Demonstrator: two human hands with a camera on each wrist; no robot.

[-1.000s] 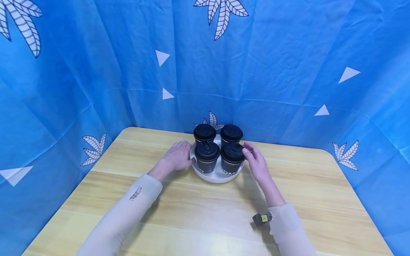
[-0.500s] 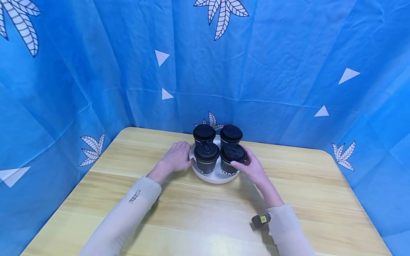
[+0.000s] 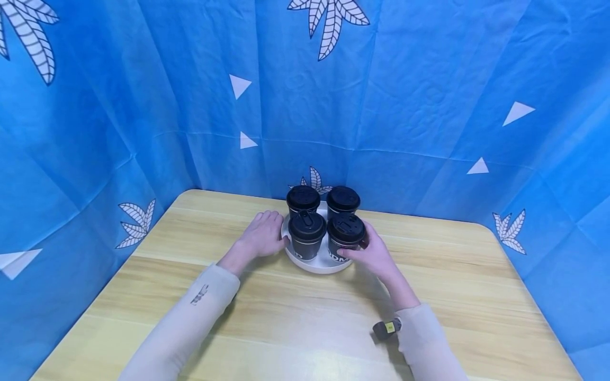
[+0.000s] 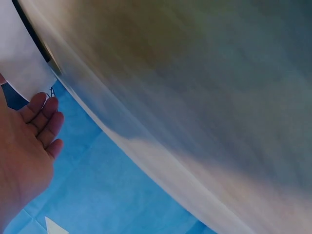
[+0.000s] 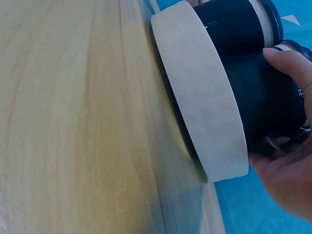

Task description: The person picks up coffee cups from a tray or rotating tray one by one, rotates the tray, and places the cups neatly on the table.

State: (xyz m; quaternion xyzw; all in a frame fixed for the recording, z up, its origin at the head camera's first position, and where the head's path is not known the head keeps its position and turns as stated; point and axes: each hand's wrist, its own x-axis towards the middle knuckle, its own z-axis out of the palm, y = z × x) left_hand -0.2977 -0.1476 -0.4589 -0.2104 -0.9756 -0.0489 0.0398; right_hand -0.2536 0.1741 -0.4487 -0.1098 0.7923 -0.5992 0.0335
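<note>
Several black paper coffee cups with black lids stand on a round white tray with a low wall. My right hand holds the front right cup, thumb across its near side and fingers round the far side. In the right wrist view, thumb and fingers of the right hand lie on that cup, just above the tray wall. At the tray's left edge, my left hand grips the rim, beside the front left cup. In the left wrist view, its bent fingers meet the tray wall.
Two more lidded cups, back left and back right, stand behind on the tray. The wooden table ends close behind them at a blue patterned curtain. A small dark device sits at the right sleeve.
The right hand came in from the cup's right side. Its thumb moved from near the lid down onto the cup's front, and the fingers closed round it. The left hand stayed at the tray.
</note>
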